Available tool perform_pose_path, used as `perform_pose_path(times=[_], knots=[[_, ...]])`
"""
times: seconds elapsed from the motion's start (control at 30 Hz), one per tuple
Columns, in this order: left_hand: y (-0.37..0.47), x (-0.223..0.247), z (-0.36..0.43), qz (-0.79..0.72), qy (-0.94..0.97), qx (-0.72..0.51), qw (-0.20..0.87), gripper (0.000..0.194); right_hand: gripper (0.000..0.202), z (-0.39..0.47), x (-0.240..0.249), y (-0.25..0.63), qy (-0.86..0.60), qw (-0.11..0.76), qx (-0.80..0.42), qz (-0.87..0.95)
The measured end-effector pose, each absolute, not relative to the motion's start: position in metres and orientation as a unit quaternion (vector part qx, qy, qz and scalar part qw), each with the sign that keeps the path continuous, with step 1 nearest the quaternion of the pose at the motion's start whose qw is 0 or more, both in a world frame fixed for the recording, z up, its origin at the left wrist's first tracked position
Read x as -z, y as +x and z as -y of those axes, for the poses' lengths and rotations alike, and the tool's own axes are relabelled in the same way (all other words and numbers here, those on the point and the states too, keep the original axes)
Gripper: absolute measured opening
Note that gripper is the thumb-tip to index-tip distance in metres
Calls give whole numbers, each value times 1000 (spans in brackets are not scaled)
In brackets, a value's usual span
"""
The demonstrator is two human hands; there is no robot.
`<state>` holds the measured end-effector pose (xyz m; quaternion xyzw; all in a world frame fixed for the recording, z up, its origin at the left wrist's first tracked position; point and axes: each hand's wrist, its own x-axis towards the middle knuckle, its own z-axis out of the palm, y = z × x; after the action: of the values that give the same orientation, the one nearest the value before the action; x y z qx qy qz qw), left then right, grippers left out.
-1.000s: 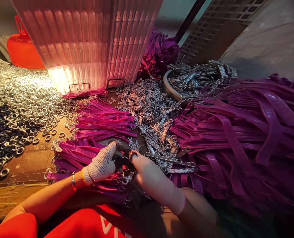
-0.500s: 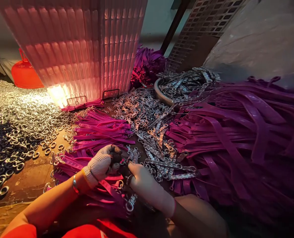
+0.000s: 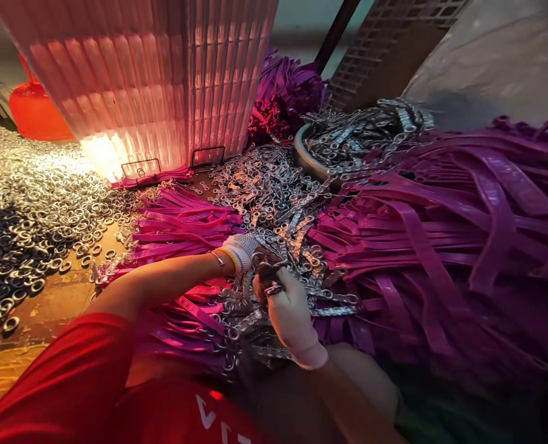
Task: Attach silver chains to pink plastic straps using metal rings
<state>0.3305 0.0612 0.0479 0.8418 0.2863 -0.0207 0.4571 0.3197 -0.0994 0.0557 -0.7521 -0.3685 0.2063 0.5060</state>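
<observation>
My left hand [image 3: 246,251], in a white dotted glove, reaches into the metal chain pieces [image 3: 296,225] at the centre; its fingers are dark and partly hidden behind my right hand. My right hand [image 3: 290,308], in a pale glove with dark fingertips, is closed just nearer to me, its thumb bent over the fingers. Whatever it grips is too dark and small to make out. Pink straps with metal rings [image 3: 181,225] lie left of the hands, and a large heap of purple straps [image 3: 440,228] is on the right.
Loose metal rings [image 3: 47,216] are piled at the left. Behind stand ribbed translucent panels [image 3: 139,80], lit from below, and a red container [image 3: 40,114]. A round basin [image 3: 308,157] of chain pieces sits at the back right, near more purple straps [image 3: 290,92].
Both hands have moved right; my left hand has gone from the pink straps to the chain pieces, its arm stretched further. The view has tilted down slightly.
</observation>
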Motion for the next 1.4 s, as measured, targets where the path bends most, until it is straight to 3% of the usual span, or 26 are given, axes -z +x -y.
perform_pose_path(times=[0.13, 0.23, 0.3, 0.4, 0.5, 0.63, 0.8, 0.97, 1.1, 1.23, 1.4], knots=[[276, -65, -66, -250, 853, 27, 458, 7, 27, 100, -58, 325, -731, 553, -163, 363], [216, -76, -69, -225, 816, 42, 531, 20, 32, 95, -60, 321, -702, 546, -186, 417], [182, -78, -66, -238, 689, 39, 683, 22, 36, 91, -60, 314, -690, 500, -208, 481], [153, -75, -55, -267, 596, -8, 757, 33, 44, 86, -58, 302, -705, 379, -166, 576], [145, -72, -45, -279, 630, -42, 723, 42, 46, 83, -58, 292, -732, 252, -82, 628], [146, -68, -42, -257, 706, -32, 659, 34, 25, 84, -56, 285, -743, 146, -3, 653], [149, -52, -40, -227, 847, -52, 478, 6, 19, 84, -52, 283, -767, 115, 6, 632], [150, -33, -39, -248, 797, -90, 544, 17, 33, 79, -63, 287, -782, 116, -97, 605], [148, -26, -39, -248, 809, -82, 526, 22, 31, 71, -71, 291, -795, 44, -202, 570], [145, -21, -40, -233, 843, -53, 481, 19, 27, 69, -69, 290, -793, -31, -182, 581], [151, -21, -42, -174, 868, -37, 464, 19, 23, 76, -66, 289, -744, -49, -146, 650]])
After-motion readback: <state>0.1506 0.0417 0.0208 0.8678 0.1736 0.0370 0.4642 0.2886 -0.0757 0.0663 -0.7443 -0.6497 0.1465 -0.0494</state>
